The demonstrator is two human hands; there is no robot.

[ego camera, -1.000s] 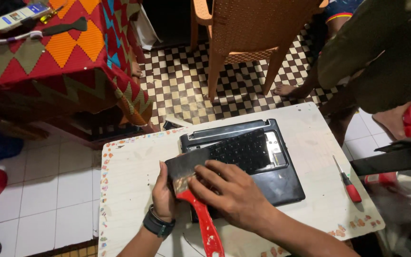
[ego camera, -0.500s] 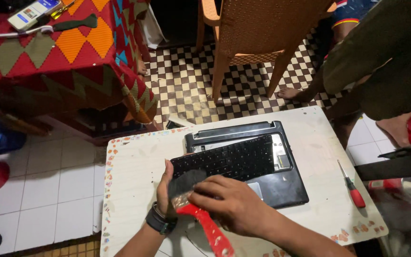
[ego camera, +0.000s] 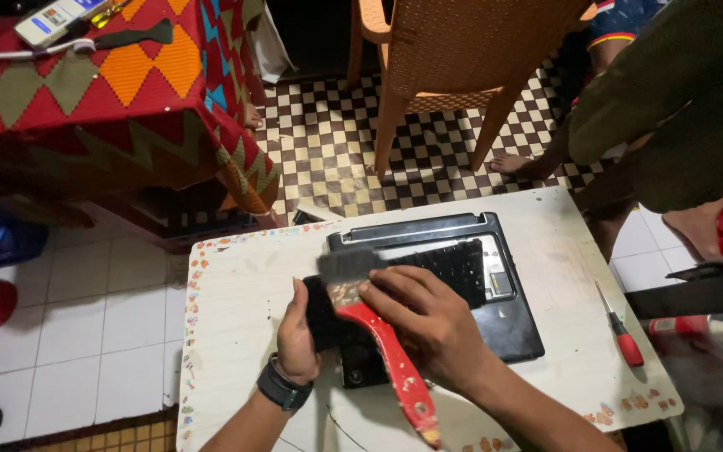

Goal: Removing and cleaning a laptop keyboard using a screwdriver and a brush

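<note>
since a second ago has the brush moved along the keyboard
Yes. The brush has swept from the laptop's near left edge up toward the hinge; its bristles now lie on the keyboard's top-left corner.

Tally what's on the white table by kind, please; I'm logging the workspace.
Laptop base: 1
Keyboard panel: 1
Red-handled paintbrush, gripped by the right hand: 1
Red-handled screwdriver: 1
Total: 4
The left hand rests at the laptop's left edge, on the white table.
</note>
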